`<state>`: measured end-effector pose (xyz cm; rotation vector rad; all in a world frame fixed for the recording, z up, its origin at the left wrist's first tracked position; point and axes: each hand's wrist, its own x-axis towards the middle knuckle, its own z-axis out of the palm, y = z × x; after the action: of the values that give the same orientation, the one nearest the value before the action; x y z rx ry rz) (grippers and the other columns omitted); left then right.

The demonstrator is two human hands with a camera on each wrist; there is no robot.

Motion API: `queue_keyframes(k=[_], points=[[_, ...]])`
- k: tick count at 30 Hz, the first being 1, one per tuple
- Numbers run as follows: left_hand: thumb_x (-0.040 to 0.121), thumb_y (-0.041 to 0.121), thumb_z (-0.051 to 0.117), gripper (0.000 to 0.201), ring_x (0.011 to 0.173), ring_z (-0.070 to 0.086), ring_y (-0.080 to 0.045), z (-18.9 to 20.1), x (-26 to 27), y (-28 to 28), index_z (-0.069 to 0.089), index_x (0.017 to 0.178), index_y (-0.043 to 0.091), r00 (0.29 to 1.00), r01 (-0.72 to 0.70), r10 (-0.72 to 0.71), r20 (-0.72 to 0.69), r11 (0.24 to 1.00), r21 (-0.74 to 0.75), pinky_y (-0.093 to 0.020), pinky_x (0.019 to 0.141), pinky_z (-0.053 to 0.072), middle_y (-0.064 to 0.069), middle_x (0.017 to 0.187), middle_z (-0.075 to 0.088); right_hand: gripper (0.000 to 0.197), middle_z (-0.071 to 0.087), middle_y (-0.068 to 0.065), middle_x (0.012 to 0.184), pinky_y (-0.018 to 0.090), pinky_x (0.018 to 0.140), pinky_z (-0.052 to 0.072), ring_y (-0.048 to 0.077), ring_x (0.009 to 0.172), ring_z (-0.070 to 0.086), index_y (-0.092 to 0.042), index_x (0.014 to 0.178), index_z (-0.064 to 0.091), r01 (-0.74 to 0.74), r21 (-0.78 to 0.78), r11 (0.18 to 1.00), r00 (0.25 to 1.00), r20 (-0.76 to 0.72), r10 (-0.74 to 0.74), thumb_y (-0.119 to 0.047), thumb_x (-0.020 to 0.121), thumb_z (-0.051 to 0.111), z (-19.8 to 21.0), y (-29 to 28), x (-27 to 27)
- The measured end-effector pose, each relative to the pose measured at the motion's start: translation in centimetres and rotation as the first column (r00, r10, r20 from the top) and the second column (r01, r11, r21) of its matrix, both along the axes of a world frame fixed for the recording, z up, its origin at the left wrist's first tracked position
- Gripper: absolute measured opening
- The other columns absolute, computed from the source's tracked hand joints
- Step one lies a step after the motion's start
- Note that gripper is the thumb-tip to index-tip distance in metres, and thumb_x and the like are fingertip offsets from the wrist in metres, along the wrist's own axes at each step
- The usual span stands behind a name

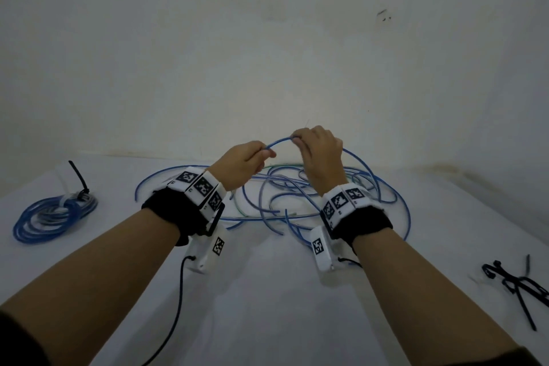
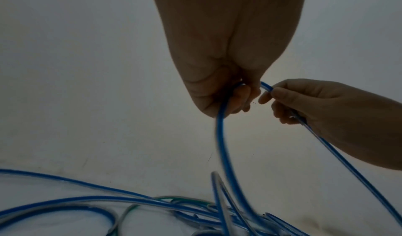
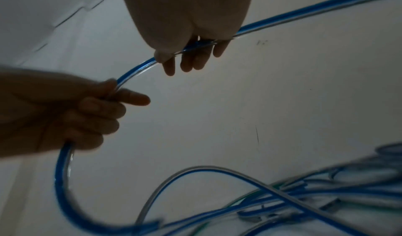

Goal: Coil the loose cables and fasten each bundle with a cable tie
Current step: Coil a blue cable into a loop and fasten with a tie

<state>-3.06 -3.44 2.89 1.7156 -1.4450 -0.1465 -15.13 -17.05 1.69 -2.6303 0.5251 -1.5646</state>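
Hands meet above the tangle: my left hand (image 1: 248,162) is curled round a blue cable (image 1: 279,140), my right hand (image 1: 319,151) pinches the same strand just beside it, and the short span between them arches clear of the white table (image 1: 267,291). Both ends of that strand trail down into the loose cables (image 1: 276,196) heaped under my wrists. One tied bundle (image 1: 53,214) lies well to the left; spare cable ties (image 1: 520,285) wait at the right edge. As I judge it, a first loop is starting, so I should feed the strand through my right fingers in even turns, gather each turn in my left, and lift gently where it snags.
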Motion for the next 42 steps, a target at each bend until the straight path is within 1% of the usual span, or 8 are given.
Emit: queue_keyframes(k=[5,9,13,19,26,30,37,42], points=[[0.1,0.012,0.035,0.024,0.079,0.058,-0.009,-1.3,0.1,0.9,0.056,0.088,0.018,0.95,0.21,-0.155,-0.272,0.96,0.184,-0.03,0.087,0.045,0.001,0.08,0.061,0.03,0.057,-0.002,0.079,0.046,0.073,0.045,0.022,0.075,0.055,-0.012,0.095,0.063,-0.047,0.249,0.967,0.983,0.185,0.001,-0.028,0.095,0.038,0.7,-1.5,-0.8],[0.099,0.011,0.037,0.021,0.101,0.06,-0.011,-1.6,-0.2,1.0,0.056,0.095,0.019,0.887,0.338,-0.216,-0.407,0.906,0.254,-0.036,0.101,0.041,0.002,0.098,0.065,0.021,0.056,0.002,0.071,0.031,0.064,0.042,0.018,0.066,0.052,-0.005,0.094,0.062,-0.127,0.375,0.918,0.965,0.262,0.027,-0.017,0.098,0.044,1.0,-1.3,-1.1],[0.1,0.013,0.037,0.02,0.105,0.063,-0.016,-0.8,-0.9,0.9,0.054,0.092,0.018,0.856,0.36,-0.28,-0.435,0.926,0.113,-0.035,0.098,0.044,0.001,0.1,0.07,0.014,0.06,0.005,0.077,0.013,0.052,0.039,0.012,0.061,0.049,-0.004,0.101,0.053,-0.2,0.537,0.819,0.97,0.228,0.087,-0.008,0.098,0.04,1.2,-0.8,-1.2],[0.102,0.016,0.031,0.023,0.061,0.051,-0.011,1.5,-1.8,-0.1,0.052,0.095,0.012,0.679,0.123,-0.354,-0.643,0.919,-0.375,-0.032,0.074,0.054,0.0,0.068,0.045,0.022,0.056,0.008,0.089,0.04,0.08,0.049,0.029,0.084,0.058,-0.006,0.106,0.059,-0.092,0.469,0.879,0.984,-0.094,0.153,0.002,0.091,0.046,-0.7,-0.7,-0.9],[0.102,0.017,0.029,0.026,0.054,0.044,-0.007,1.9,-1.3,0.2,0.054,0.105,0.012,0.829,0.063,-0.273,-0.488,0.913,-0.403,-0.023,0.062,0.047,0.001,0.067,0.048,0.041,0.062,0.008,0.104,0.04,0.09,0.035,0.026,0.099,0.055,-0.027,0.134,0.047,0.093,0.336,0.937,0.942,-0.335,0.027,-0.01,0.097,0.042,-1.8,0.4,-1.0],[0.102,0.018,0.03,0.031,0.051,0.033,-0.005,1.4,-0.6,-0.3,0.059,0.094,0.012,0.883,-0.036,-0.166,-0.439,0.909,-0.414,-0.017,0.052,0.03,0.006,0.061,0.041,0.035,0.053,0.016,0.113,0.036,0.089,0.042,0.031,0.102,0.054,-0.009,0.127,0.053,-0.053,0.316,0.947,0.93,-0.33,0.162,-0.001,0.095,0.042,-2.4,1.3,-0.6],[0.099,0.009,0.034,0.026,0.072,0.057,-0.007,0.2,0.4,-0.4,0.057,0.111,0.004,0.996,-0.086,0.084,-0.015,0.975,-0.203,-0.021,0.074,0.048,-0.002,0.083,0.062,0.027,0.057,0.019,0.095,0.016,0.073,0.032,0.028,0.085,0.056,0.0,0.112,0.065,-0.329,0.165,0.93,0.886,-0.286,0.364,0.003,0.089,0.051,-2.2,3.0,0.3],[0.101,0.022,0.033,0.033,0.06,0.056,-0.017,-0.7,0.5,0.6,0.06,0.085,0.011,0.986,-0.097,0.081,0.149,0.99,0.102,-0.028,0.064,0.045,-0.001,0.067,0.059,0.019,0.066,0.007,0.084,0.037,0.075,0.043,0.025,0.078,0.06,-0.007,0.098,0.067,-0.329,0.074,0.942,0.911,-0.236,0.337,-0.017,0.088,0.054,-1.3,2.9,-0.1]])
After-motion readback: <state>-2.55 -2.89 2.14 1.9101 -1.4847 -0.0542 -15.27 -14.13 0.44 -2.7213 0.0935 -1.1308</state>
